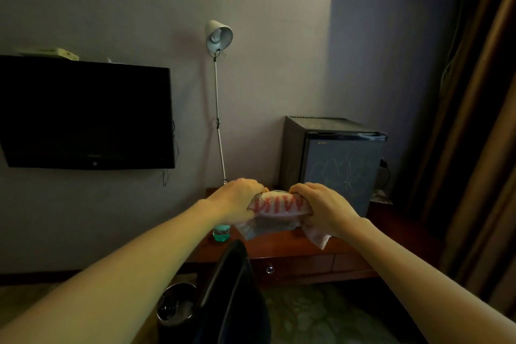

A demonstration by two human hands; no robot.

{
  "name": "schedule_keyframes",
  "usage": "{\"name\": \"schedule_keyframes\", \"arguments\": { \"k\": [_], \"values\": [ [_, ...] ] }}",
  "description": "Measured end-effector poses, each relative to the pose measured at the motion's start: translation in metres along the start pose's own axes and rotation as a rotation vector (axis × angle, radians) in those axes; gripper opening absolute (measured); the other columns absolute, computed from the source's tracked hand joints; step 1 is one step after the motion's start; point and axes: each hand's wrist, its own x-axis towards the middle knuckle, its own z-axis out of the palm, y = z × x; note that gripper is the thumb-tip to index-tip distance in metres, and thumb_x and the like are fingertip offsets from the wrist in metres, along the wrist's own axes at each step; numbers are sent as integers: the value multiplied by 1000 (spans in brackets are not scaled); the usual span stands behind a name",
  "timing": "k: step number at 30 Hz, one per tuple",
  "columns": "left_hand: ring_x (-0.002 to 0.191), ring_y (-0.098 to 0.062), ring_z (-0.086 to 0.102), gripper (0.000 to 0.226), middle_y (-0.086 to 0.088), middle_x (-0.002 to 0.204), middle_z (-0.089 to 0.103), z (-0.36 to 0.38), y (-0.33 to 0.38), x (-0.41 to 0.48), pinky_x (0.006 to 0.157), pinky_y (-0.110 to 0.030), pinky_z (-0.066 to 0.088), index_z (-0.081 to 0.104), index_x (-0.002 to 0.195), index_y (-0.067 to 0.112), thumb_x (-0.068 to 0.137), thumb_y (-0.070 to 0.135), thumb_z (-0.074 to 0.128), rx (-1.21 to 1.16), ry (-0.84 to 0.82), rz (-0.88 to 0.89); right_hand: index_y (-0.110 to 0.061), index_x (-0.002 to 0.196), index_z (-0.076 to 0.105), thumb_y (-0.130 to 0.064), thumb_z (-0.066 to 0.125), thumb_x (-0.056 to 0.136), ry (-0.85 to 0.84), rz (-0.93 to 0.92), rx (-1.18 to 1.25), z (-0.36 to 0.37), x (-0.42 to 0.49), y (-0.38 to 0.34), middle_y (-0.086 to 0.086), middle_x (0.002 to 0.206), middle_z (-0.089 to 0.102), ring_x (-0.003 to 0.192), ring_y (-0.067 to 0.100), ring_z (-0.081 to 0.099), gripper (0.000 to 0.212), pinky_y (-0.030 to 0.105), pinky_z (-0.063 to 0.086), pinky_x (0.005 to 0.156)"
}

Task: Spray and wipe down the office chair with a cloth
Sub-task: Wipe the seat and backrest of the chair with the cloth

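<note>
Two hands (237,198) (324,208), seemingly tight round cloth (279,205).

The cloth (279,207) is a pale terry towel with red lettering along one band. It is bunched into a thick roll and gripped at either end by the left hand (237,200) and the right hand (321,207), held in the air above the desk (293,246), with loose corners hanging below both hands. The office chair (231,288) is black, only its curved backrest showing, edge-on and upright just before the desk, while a translucent teal bottle (222,234) stands on the desk's left end, its top hidden behind the left hand.
</note>
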Motion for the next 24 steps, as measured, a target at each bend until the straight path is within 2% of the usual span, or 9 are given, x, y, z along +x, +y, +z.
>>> {"name": "schedule_keyframes", "arguments": {
  "k": [8,12,18,24],
  "values": [
    [94,-15,56,30,0,105,58,-42,-40,-10,76,-22,42,60,111,16,83,25,69,-48,-33,38,-28,133,45,-28,71,80,-36,62,28,-29,26,-45,-5,126,52,115,17,49,59,30,46,88],
    [93,-15,57,31,1,104,59,-49,-59,-12,78,-25,48,60,110,17,83,27,70,-66,-42,60,-27,131,45,-26,71,79,-36,85,44,-27,33,-62,-4,124,53,114,19,50,58,31,46,86],
    [91,-12,56,30,2,103,59,-50,-71,-8,78,-23,47,60,110,17,83,26,69,-87,-45,82,-28,129,46,-26,72,78,-29,94,61,-24,43,-64,-4,122,53,112,18,50,57,32,47,84],
    [92,-15,57,32,1,103,58,-39,-70,-5,79,-28,50,60,111,16,82,25,70,-84,-33,42,-28,130,46,-26,70,80,-41,64,66,-16,45,-54,-4,123,53,112,19,49,56,35,49,85]
  ]
}}
